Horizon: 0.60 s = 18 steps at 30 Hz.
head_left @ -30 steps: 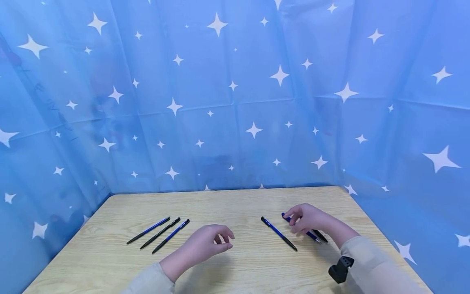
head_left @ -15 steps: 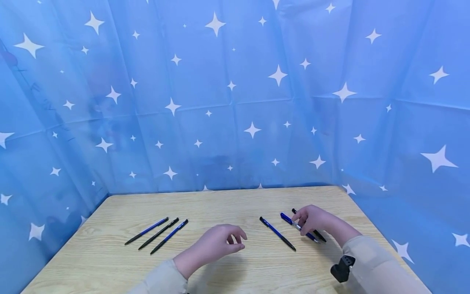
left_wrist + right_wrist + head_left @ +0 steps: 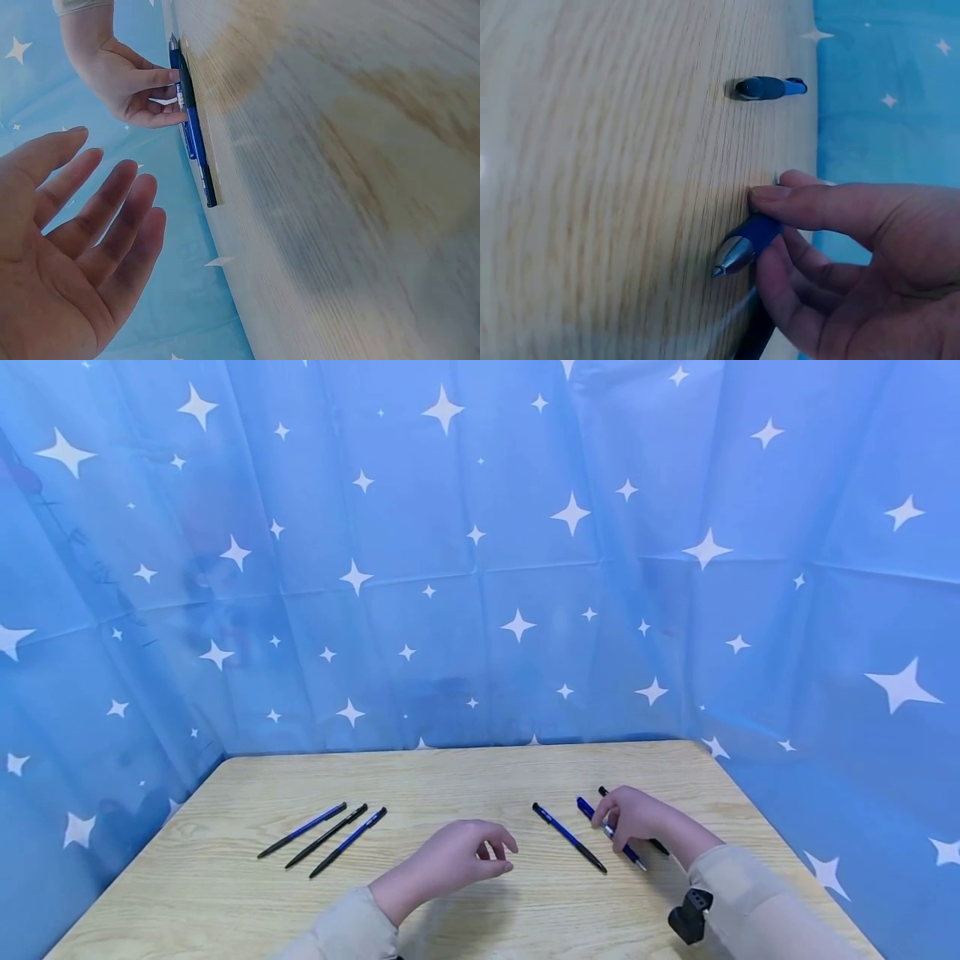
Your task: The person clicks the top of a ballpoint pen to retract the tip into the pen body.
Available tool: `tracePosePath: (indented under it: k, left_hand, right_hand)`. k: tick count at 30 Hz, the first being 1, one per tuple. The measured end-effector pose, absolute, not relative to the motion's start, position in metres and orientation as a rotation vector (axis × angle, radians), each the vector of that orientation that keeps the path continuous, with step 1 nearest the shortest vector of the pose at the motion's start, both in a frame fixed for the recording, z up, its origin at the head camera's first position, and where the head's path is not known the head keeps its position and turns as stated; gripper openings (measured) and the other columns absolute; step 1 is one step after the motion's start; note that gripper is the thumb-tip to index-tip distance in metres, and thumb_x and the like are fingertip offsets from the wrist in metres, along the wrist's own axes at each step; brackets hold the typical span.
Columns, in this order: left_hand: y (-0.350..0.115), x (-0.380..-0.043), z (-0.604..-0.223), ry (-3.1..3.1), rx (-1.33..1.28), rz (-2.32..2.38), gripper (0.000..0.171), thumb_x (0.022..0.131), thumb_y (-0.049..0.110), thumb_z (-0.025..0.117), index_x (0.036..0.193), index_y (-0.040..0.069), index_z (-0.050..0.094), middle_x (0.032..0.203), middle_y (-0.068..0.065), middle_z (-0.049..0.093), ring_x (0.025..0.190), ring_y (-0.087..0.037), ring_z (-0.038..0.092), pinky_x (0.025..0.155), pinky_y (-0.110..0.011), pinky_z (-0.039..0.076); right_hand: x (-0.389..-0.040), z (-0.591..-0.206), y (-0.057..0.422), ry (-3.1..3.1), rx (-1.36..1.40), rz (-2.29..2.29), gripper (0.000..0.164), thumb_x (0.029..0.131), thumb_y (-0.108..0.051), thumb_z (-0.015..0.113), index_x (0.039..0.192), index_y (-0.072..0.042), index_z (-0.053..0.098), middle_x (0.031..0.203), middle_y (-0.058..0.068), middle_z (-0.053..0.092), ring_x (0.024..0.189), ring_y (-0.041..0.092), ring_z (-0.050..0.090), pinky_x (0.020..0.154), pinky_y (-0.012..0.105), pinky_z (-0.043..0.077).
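Note:
My right hand (image 3: 639, 816) pinches a blue ballpoint pen (image 3: 632, 857) with a silver tip between thumb and fingers, low over the table's right side. In the right wrist view, the silver tip of that ballpoint pen (image 3: 735, 255) sticks out past the thumb. A black pen (image 3: 660, 847) lies just to the right, partly hidden by this hand. Left of it lies a blue pen (image 3: 568, 836) with a black grip. My left hand (image 3: 453, 862) hovers over the middle of the table, holding nothing, its fingers relaxed and slightly bent.
On the left of the wooden table (image 3: 465, 777), three pens lie slanted side by side: a blue-and-black pen (image 3: 302, 832), a black pen (image 3: 327, 836) and another blue-and-black pen (image 3: 348, 842). A blue star-patterned curtain (image 3: 420, 527) hangs behind and beside the table.
The silver-tipped pen has shifted slightly left and toward the front, away from the black pen, with my right hand on it. My left hand has moved to the right.

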<state>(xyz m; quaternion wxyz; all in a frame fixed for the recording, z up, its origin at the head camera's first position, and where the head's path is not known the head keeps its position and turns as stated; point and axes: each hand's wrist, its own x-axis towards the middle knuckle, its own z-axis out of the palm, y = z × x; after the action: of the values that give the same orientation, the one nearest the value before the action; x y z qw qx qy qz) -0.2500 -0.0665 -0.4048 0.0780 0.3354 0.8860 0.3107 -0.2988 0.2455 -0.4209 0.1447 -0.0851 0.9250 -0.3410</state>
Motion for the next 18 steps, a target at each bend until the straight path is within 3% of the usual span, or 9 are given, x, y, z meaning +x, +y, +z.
tracePosePath:
  k: [10, 14, 18]
  left_hand:
    - [-0.059, -0.259, -0.408, 2.648, 0.961, 0.942, 0.018, 0.091, 0.022, 0.071, 0.108, 0.015, 0.071, 0.082, 0.018, 0.061, 0.069, 0.000, 0.057, 0.064, -0.022, 0.049]
    - [-0.057, -0.264, -0.406, 2.667, 0.975, 0.913, 0.019, 0.091, 0.022, 0.071, 0.109, 0.016, 0.071, 0.083, 0.017, 0.061, 0.068, -0.001, 0.058, 0.063, -0.022, 0.049]
    - [-0.057, -0.270, -0.401, 2.687, 0.986, 0.893, 0.020, 0.092, 0.023, 0.070, 0.110, 0.017, 0.070, 0.084, 0.016, 0.061, 0.069, -0.002, 0.058, 0.064, -0.022, 0.049]
  right_hand:
    - [-0.298, -0.412, 0.237, 2.620, -0.204, -0.989, 0.035, 0.070, 0.019, 0.072, 0.095, -0.006, 0.071, 0.085, 0.008, 0.061, 0.051, 0.013, 0.043, 0.049, 0.027, 0.042]
    - [-0.296, -0.404, 0.234, 2.585, -0.216, -1.051, 0.036, 0.070, 0.019, 0.067, 0.097, -0.005, 0.070, 0.084, 0.008, 0.059, 0.055, 0.014, 0.042, 0.050, 0.028, 0.037]
    - [-0.294, -0.395, 0.230, 2.547, -0.275, -1.128, 0.037, 0.070, 0.019, 0.064, 0.099, -0.002, 0.070, 0.087, 0.009, 0.059, 0.065, 0.017, 0.048, 0.052, 0.031, 0.041]
